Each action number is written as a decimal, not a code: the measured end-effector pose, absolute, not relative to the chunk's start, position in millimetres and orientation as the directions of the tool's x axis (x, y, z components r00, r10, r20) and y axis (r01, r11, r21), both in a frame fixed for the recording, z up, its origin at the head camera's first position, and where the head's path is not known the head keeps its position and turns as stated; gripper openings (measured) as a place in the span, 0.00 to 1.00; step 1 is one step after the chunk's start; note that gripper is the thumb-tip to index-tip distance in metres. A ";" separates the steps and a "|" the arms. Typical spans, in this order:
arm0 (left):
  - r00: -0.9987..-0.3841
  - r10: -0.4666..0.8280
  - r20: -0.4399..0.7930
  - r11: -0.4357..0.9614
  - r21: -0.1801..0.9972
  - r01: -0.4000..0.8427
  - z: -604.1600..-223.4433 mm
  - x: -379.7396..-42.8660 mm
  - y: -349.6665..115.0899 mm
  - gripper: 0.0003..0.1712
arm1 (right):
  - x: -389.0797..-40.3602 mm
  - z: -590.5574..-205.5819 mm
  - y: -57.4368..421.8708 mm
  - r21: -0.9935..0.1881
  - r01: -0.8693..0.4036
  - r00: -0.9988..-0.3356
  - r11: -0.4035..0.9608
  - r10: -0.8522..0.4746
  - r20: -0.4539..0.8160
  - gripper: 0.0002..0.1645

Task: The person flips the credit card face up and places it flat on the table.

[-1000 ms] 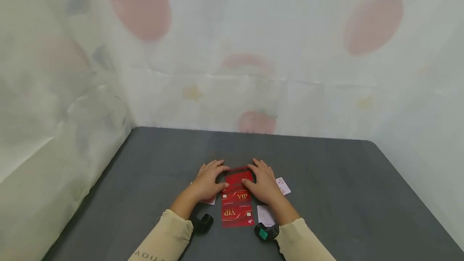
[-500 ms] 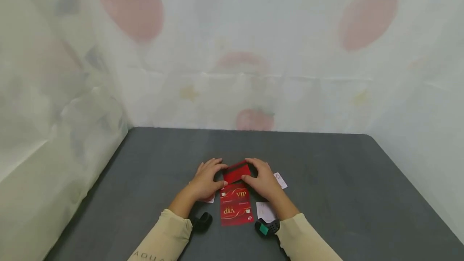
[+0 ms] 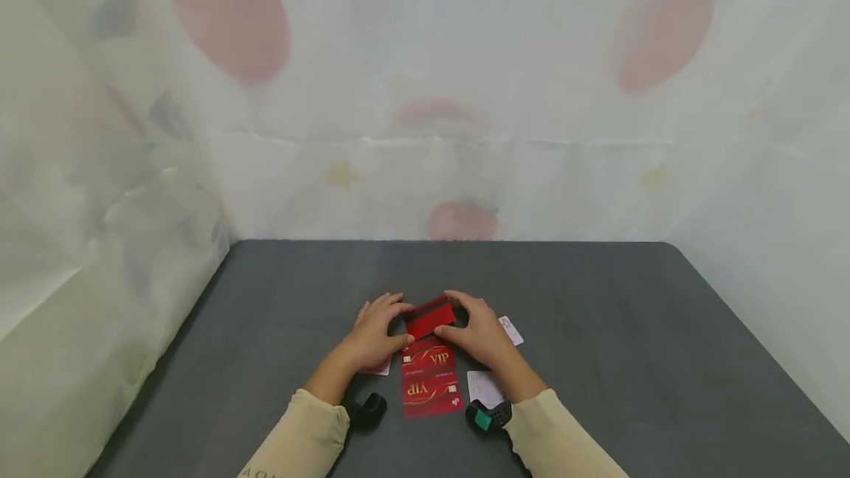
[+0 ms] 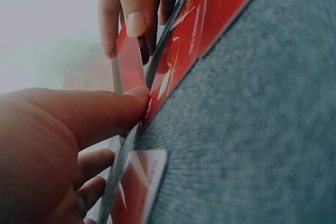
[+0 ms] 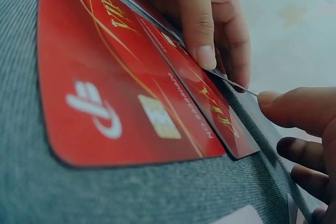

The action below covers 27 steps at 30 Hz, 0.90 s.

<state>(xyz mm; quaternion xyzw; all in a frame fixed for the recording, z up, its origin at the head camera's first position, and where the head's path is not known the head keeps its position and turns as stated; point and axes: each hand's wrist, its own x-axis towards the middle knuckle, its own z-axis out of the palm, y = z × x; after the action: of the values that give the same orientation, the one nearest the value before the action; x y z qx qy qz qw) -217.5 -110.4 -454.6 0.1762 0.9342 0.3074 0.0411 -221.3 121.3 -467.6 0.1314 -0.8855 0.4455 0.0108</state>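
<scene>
A red card with a dark stripe (image 3: 430,318) is held between both hands, slanted, its right end farther from me in the head view. My left hand (image 3: 375,335) pinches its left end; in the left wrist view the left thumb (image 4: 105,111) lies at its lower edge. My right hand (image 3: 479,332) pinches the other end, thumb (image 4: 137,22) on the card's face. Nearer to me, a red VIP card (image 3: 430,357) and a second VIP card (image 3: 432,395) lie edge to edge on the table. In the right wrist view, the held card (image 5: 233,82) appears nearly edge-on.
A whitish card (image 3: 484,388) lies beside the right wrist, and a pale patterned card (image 3: 511,330) beyond the right hand. A red-and-white card (image 4: 137,187) sits partly under the left hand. The dark table (image 3: 598,345) is bounded by a printed curtain (image 3: 564,190).
The striped card has turned from nearly square with the VIP cards to a slant, its right end going farther away. The right hand has shifted slightly left; both hands keep hold.
</scene>
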 end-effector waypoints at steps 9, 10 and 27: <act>-0.930 0.367 0.025 0.771 0.552 0.319 -454.1 -217.6 -111.1 0.38 | -219.9 -469.6 119.7 -0.803 -0.225 -0.970 0.552 -0.205 0.131 0.40; -0.932 0.363 0.025 0.772 0.552 0.315 -455.1 -217.1 -111.3 0.38 | -219.7 -469.8 119.4 -0.803 -0.229 -0.969 0.550 -0.210 0.133 0.40; -0.946 0.320 0.046 0.673 0.693 0.261 -455.2 -216.4 -112.7 0.34 | -220.8 -469.9 120.9 -0.789 -0.235 -0.967 0.567 -0.220 0.130 0.41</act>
<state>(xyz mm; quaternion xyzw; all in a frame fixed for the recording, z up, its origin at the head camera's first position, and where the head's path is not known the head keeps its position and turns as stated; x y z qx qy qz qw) -216.4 -112.7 -455.2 0.1589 0.9136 0.3721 0.0398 -220.8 120.9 -469.9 0.1287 -0.8852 0.4470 0.0084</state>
